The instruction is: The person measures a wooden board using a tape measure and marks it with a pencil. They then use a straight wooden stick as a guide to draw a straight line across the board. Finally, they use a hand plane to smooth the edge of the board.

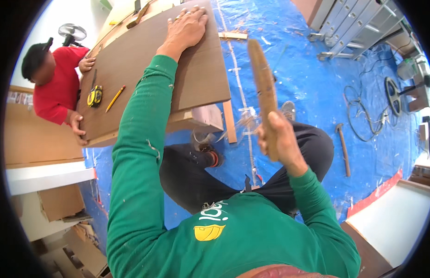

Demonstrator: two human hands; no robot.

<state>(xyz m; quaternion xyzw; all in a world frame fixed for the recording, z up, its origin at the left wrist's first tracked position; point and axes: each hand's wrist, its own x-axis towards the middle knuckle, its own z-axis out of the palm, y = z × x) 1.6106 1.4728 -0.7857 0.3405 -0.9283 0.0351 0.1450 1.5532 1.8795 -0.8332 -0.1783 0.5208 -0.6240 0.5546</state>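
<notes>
My left hand [186, 28] lies flat on the brown board [145, 60], fingers extended near its far right part. In my right hand [284, 139] is a long, narrow brown wooden piece [262, 78], gripped near its lower end and raised upright, apart from the board's right edge. I cannot tell its exact kind. On the board's left part lie a yellow and black tape measure [95, 96] and a yellow pencil [115, 98]. Under the board's near edge shows a pale wooden frame [201, 118].
A person in red [62, 78] holds the board's left edge. A hammer [343, 149] lies on the blue plastic sheet [312, 83] at right, near a coiled cable [363, 113]. An aluminium ladder [358, 25] stands at the far right. Wood shavings [246, 121] are near my feet.
</notes>
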